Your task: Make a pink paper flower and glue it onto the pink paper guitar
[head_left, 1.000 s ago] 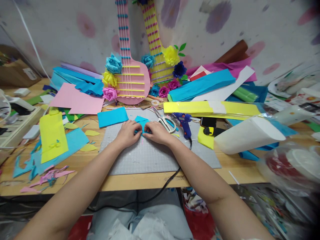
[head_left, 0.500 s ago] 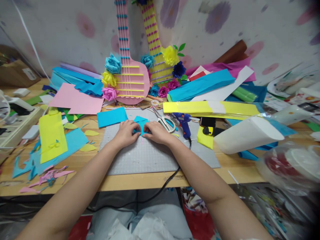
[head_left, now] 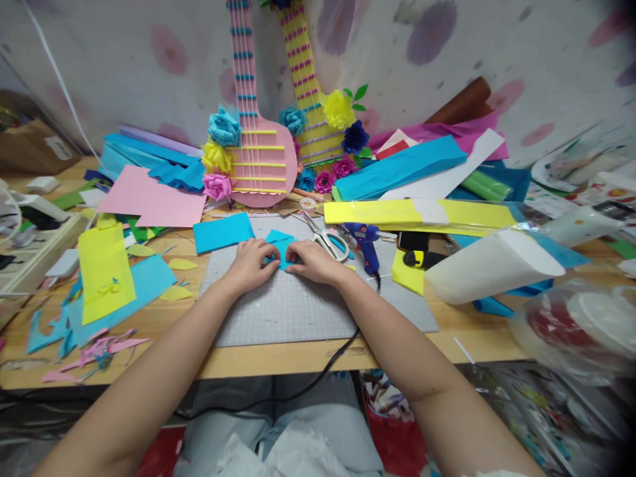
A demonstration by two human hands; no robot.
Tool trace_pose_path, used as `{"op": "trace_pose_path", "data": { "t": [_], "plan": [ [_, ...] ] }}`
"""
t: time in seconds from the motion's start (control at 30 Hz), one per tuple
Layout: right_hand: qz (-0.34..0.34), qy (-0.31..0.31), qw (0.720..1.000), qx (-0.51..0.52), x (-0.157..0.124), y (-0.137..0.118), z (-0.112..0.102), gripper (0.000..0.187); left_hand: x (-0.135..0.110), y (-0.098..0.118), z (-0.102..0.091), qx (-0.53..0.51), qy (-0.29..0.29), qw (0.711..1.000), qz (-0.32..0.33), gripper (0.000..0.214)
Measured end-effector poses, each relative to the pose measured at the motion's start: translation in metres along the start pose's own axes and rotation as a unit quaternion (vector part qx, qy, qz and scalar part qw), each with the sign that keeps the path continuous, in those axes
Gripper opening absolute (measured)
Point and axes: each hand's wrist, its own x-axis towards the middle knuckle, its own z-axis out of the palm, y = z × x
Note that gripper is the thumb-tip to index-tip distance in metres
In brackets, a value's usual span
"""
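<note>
On the grey cutting mat (head_left: 298, 311) my left hand (head_left: 251, 264) and my right hand (head_left: 314, 262) meet, fingers curled and pinched on a small piece of blue crepe paper (head_left: 281, 246). Most of that piece is hidden under my fingers. A larger blue paper rectangle (head_left: 223, 232) lies just left of my left hand. Scissors (head_left: 325, 239) with white handles lie just beyond my right hand, and a blue glue gun (head_left: 366, 244) stands to their right.
Two paper guitars, pink (head_left: 261, 159) and yellow (head_left: 313, 99), with paper flowers lean on the wall. Yellow (head_left: 420, 213), blue (head_left: 402, 169) and pink (head_left: 149, 197) paper sheets crowd the wooden table (head_left: 298, 358). A white paper cone (head_left: 491, 268) lies right; scraps (head_left: 94, 348) lie left. The glue gun's cord (head_left: 308, 387) hangs off the front edge.
My hands have crept slightly away from me on the mat, still pinching the blue paper. Nothing else has moved.
</note>
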Motion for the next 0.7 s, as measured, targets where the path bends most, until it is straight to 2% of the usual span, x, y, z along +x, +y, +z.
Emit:
{"op": "trace_pose_path", "data": {
  "t": [0.53, 0.7],
  "plan": [
    [-0.019, -0.016, 0.999, 0.035, -0.0006, 0.0051, -0.0046, 0.017, 0.0007, 0.0061, 0.0049, 0.019, 0.001, 0.999, -0.037, 0.025],
    [-0.020, -0.029, 0.999, 0.028, -0.0031, 0.0023, -0.0085, 0.023, -0.0008, 0.0060, 0.0014, 0.006, 0.003, 1.000, -0.014, 0.029]
  ]
}}
